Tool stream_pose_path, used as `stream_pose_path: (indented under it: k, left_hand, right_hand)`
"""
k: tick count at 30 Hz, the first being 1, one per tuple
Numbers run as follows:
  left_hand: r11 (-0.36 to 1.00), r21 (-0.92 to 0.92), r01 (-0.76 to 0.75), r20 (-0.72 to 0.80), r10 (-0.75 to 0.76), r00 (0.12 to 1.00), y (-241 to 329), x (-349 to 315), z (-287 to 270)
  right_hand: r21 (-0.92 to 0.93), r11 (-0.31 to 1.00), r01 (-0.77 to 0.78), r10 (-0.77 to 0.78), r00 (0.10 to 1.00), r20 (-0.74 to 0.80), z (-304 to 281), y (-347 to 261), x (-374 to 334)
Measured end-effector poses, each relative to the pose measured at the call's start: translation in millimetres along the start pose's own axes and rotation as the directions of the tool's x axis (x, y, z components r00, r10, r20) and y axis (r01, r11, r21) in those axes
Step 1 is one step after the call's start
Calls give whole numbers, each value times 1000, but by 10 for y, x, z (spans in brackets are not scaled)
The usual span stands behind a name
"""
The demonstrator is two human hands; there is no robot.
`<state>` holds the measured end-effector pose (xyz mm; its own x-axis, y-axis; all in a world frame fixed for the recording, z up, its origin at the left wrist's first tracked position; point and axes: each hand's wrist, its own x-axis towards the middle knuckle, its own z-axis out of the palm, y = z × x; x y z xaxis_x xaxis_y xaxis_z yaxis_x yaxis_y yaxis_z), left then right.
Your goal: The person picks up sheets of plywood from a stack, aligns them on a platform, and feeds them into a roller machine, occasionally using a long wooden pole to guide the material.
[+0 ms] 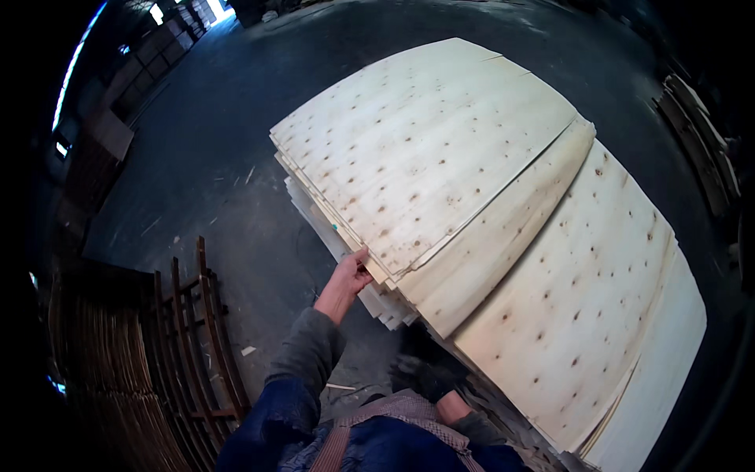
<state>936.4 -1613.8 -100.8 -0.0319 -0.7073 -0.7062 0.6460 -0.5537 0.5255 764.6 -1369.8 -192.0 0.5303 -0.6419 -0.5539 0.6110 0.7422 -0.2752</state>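
Observation:
A tall pile of pale, knot-speckled wood veneer sheets (425, 149) fills the middle of the view. My bare left hand (348, 279) is closed on the near left corner of the upper sheets, thumb by the edge and the other fingers partly hidden. To the right, a curled veneer sheet (503, 236) bulges up beside another stack of veneer (574, 315). My right hand (423, 377), in a dark glove, is low in front of my body, near the stack's near edge. Its fingers blend into the shadow, and I see nothing clear in it.
A rusty metal rack (197, 338) stands on the dark floor at the left. Beside it are piled thin brown sheets (106, 346). More boards (696, 141) lean at the far right. Wood scraps (248, 350) litter the floor.

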Motion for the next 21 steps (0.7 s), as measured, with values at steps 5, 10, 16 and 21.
stream_pose_path:
  k: [5,10,16,21]
  left_hand:
    - [999,44,-27,93,23,995,207,-501,308]
    - [977,203,66,207,-108,972,490,-702,550]
    - [56,779,-625,627,-32,778,2035,-282,183]
    - [-393,174,-903,932,-230,279,2218,780,194]
  right_hand:
    - [-11,949,314,-301,920,252,386,-703,1367]
    - [5,875,485,-481,867,132,857,-1814,2031]
    - [-42,757,653,-653,752,-91,1501,-2344,1803]
    - [-48,649,759,-761,647,-47,2501,-2776,1598]
